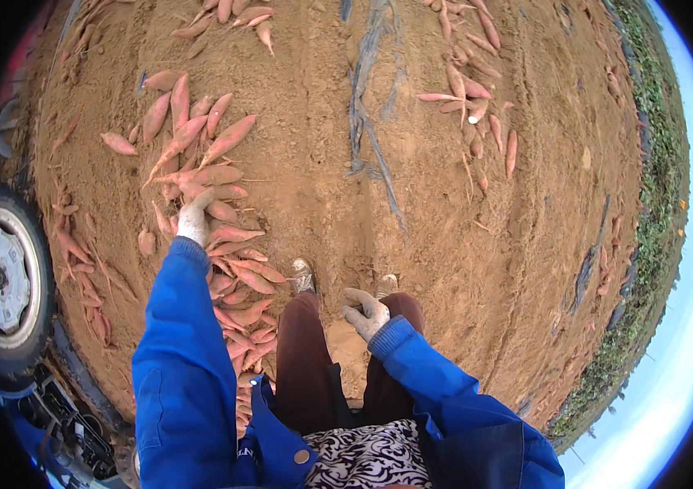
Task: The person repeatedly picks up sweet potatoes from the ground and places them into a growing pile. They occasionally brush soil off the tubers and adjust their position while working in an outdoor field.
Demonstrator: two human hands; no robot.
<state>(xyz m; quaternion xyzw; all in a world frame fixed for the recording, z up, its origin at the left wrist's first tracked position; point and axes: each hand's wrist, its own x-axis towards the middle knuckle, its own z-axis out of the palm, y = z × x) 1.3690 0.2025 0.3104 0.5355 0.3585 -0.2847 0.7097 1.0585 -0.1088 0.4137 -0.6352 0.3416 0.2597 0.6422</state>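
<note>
My left hand (195,217), in a pale, soiled work glove, reaches down onto a long row of pink-skinned sweet potatoes (251,278). Its fingers touch the tubers at the row's upper part; whether they grip one is hidden by the glove. More sweet potatoes (228,139) lie just beyond that hand, pointing in various directions. My right hand (366,313), gloved too, hangs in front of my right knee with its fingers slightly bent and apart, holding nothing.
At the far left stands a vehicle wheel (1,277) beside dark machinery. Torn dark plastic film (358,110) lies on the soil ahead. Another group of sweet potatoes (474,88) is at the upper right. Green plants (652,183) border the field. My shoes (303,276) stand right of the row.
</note>
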